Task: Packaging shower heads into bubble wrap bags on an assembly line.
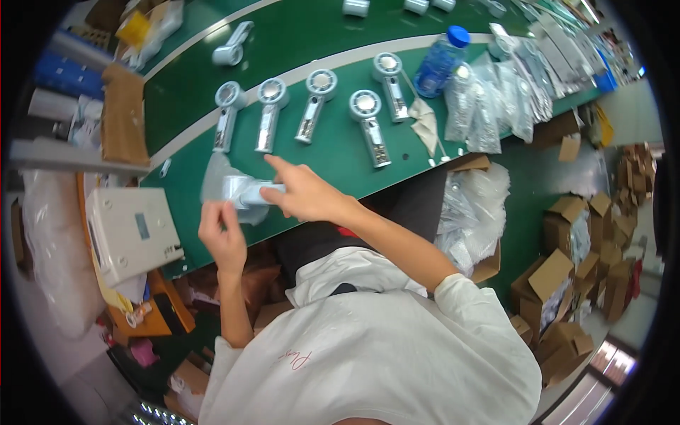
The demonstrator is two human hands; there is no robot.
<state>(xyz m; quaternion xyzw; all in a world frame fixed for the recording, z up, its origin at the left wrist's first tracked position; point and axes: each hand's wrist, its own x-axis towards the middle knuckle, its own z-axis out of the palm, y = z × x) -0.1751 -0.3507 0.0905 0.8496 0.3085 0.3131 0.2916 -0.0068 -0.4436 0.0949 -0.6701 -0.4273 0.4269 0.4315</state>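
Observation:
My right hand (pixel 306 193) grips the handle of a light-blue handheld fan (pixel 239 190), its index finger stretched out. The fan lies sideways near the table's front edge, its head to the left. A clear plastic bag (pixel 214 176) surrounds the fan's head, somewhat blurred. My left hand (pixel 222 230) is closed in a pinch at the near edge of the bag. Beyond my hands, several similar fans stretch across the green table, among them one at the left (pixel 224 131) and one nearer the middle (pixel 372 134), handles toward me with inner parts exposed.
A blue-capped bottle (pixel 433 71) and bagged parts (pixel 485 106) are at the back right, beside a white cloth (pixel 424 126). A beige box-shaped device (pixel 134 230) sits at left. Another fan (pixel 232 48) lies on the darker green strip behind. Cardboard boxes (pixel 542 283) crowd the right floor.

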